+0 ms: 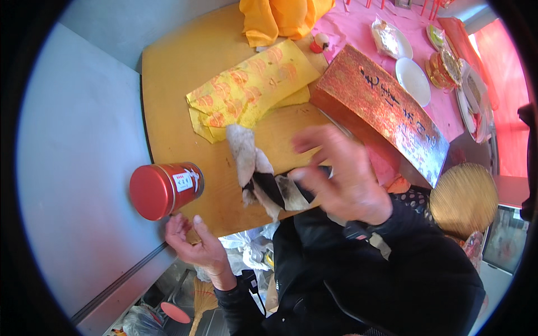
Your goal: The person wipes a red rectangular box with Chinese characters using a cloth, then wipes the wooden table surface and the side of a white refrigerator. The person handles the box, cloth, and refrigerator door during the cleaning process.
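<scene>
My left hand [197, 243], palm up with bent fingers apart, is just below a red lidded tin [162, 189] at the left edge of the wooden table [180, 75]; nothing shows in its grasp. Blurred, my right hand [340, 176] is over the table's near right part, its fingers apart and nothing seen between them. Beside and partly beneath it lies a crumpled black-and-white cloth or furry piece [252, 168]. Yellow paper sheets printed in orange [252, 88] lie beyond that piece. Right of them is a long red-gold box [378, 109] with black writing.
Orange cloth [273, 21] and a small red-and-white figure [319, 43] are at the far side. White plates [412, 82] and a golden vessel [443, 69] stand on pink cloth. A round woven lid or stool top [464, 199] is at right. Below the table are plastic bags [248, 248] and a straw broom [204, 298].
</scene>
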### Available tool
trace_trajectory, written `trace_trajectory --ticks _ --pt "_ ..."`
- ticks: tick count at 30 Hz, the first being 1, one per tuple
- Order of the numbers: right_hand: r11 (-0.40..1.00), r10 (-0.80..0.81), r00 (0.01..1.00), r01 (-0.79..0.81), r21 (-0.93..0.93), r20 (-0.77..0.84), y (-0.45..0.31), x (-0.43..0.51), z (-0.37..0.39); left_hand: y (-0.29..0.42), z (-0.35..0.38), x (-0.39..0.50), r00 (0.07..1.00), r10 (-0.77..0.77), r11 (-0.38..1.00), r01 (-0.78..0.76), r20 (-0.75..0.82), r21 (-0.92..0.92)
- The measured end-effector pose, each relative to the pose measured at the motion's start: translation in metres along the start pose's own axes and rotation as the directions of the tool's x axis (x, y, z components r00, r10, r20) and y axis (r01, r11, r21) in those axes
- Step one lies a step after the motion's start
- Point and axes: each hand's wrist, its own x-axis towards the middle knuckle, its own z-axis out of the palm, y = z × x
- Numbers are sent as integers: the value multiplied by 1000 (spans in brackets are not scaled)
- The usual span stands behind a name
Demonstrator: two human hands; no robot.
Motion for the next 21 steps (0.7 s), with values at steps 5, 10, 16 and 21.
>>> trace_trajectory --ticks 5,10,16,21 --pt "978 106 940 -158 -138 -325 -2 -49 -90 16 2 -26 950 220 974 -228 223 11" --pt "913 -11 714 -279 -299 -700 30 -105 -174 31 27 -27 886 339 940 -309 315 -142" --pt "754 521 553 -655 47 -650 56 -172 -206 20 50 -27 889 309 948 -261 338 -181" --pt "698 706 504 -379 607 -498 84 -198 -195 6 60 -32 934 150 954 -52 323 -294"
